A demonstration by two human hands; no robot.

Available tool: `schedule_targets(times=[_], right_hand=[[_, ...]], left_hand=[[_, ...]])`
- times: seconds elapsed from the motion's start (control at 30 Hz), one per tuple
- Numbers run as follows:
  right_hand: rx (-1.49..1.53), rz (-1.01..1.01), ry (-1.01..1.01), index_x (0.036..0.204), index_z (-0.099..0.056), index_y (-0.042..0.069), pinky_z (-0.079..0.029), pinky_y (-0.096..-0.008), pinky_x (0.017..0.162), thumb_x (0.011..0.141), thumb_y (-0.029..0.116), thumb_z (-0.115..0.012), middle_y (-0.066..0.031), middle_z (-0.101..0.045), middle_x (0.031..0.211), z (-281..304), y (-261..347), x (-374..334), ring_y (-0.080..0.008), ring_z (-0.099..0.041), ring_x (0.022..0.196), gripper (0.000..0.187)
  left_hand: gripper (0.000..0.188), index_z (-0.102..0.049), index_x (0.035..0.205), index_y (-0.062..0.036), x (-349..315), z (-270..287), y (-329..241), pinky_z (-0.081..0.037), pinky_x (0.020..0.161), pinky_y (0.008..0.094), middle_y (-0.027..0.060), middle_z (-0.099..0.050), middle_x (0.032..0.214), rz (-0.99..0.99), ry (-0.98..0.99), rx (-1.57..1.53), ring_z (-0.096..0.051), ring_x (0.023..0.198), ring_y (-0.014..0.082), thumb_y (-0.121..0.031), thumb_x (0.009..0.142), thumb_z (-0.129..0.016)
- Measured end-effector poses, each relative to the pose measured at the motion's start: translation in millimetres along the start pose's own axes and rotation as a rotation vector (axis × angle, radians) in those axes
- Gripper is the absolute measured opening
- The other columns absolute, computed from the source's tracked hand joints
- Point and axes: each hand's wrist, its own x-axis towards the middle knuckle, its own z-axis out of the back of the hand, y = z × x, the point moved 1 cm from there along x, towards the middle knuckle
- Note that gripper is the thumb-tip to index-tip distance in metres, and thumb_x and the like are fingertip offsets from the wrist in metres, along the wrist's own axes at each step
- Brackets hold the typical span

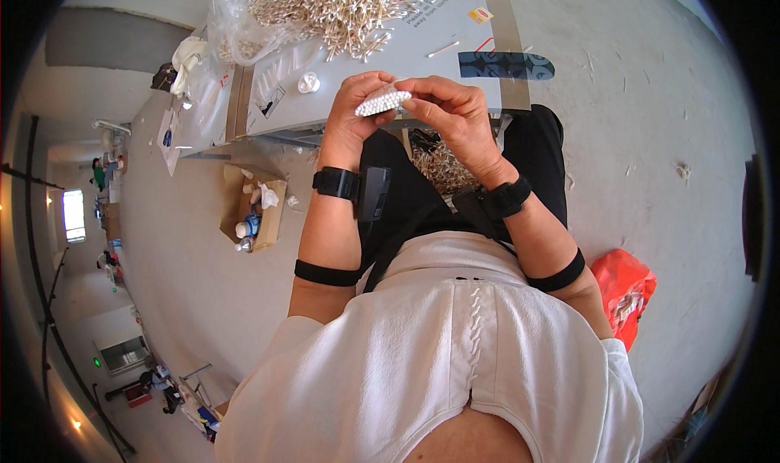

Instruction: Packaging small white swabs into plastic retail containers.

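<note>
A tight bundle of cotton swabs (382,102) is held up just off the near edge of the table, its white tips packed together and facing me. My left hand (349,104) is closed around its left side, with the fingers behind it. At the right end of the bundle, the thumb and forefinger of my right hand (455,112) pinch it. Whether a clear wrapper surrounds the swabs I cannot tell. Beyond my hands, a large heap of loose cotton swabs (329,8) covers the back of the table.
On the grey table (422,45) are clear plastic bags (231,16), a small white round container (308,83), yellow packets (480,15) and a dark patterned strip (505,65). More swabs (443,166) lie below, between my legs. A cardboard box (275,219) with bottles and a red bag (621,288) stand on the floor.
</note>
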Motion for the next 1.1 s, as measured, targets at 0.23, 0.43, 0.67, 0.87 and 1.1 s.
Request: schedule_targets(times=[0.23, 0.43, 0.67, 0.87, 1.1], right_hand=[[-0.098, 0.047, 0.003, 0.104, -0.065, 0.0, -0.044, -0.0179, 0.074, 0.083, 0.002, -0.062, -0.0008, -0.061, 0.085, -1, -2, -1, -0.0049, -0.053, 0.08, 0.021], [-0.047, 0.015, -0.053, 0.098, -0.066, 0.0, -0.047, -0.0217, 0.071, 0.082, 0.006, -0.064, -0.0047, -0.064, 0.087, -5, 1, -2, -0.0079, -0.056, 0.077, 0.018], [-0.127, 0.017, -0.06, 0.096, -0.067, -0.001, -0.046, -0.0213, 0.069, 0.084, 0.006, -0.06, -0.0039, -0.065, 0.084, -1, 2, -3, -0.0067, -0.055, 0.077, 0.016], [-0.14, -0.004, -0.082, 0.096, -0.067, 0.0, -0.046, -0.0209, 0.069, 0.084, 0.007, -0.059, -0.0026, -0.065, 0.082, 0, 1, -2, -0.0054, -0.053, 0.075, 0.016], [-0.063, -0.007, -0.035, 0.099, -0.067, 0.001, -0.047, -0.0213, 0.073, 0.084, 0.005, -0.06, -0.0026, -0.065, 0.085, 3, 3, -1, -0.0064, -0.056, 0.078, 0.017]], left_hand=[[0.016, -0.057, 0.088, 0.0011, -2, -5, 0, -0.039, 0.038, 0.0223, 0.0079, -0.059, 0.068, -0.021, -0.04, 0.044, -0.051, 0.046, 0.0128, -0.013, 0.082, -0.054], [0.018, -0.06, 0.088, 0.0017, -6, -10, -3, -0.049, 0.044, 0.0228, 0.0088, -0.063, 0.073, -0.063, -0.105, 0.09, -0.06, 0.055, 0.0138, -0.013, 0.082, -0.051], [0.021, -0.061, 0.088, 0.0043, -4, -10, -5, -0.051, 0.047, 0.0242, 0.0096, -0.063, 0.073, -0.101, -0.061, 0.086, -0.062, 0.058, 0.0152, -0.011, 0.082, -0.049], [0.021, -0.061, 0.086, 0.0046, -3, -9, -5, -0.051, 0.047, 0.0242, 0.0095, -0.063, 0.072, -0.096, -0.039, 0.089, -0.061, 0.057, 0.0152, -0.011, 0.081, -0.048], [0.02, -0.061, 0.084, 0.0035, -4, -7, -3, -0.044, 0.039, 0.0229, 0.0088, -0.06, 0.068, -0.074, -0.052, 0.076, -0.056, 0.05, 0.0135, -0.013, 0.082, -0.049]])
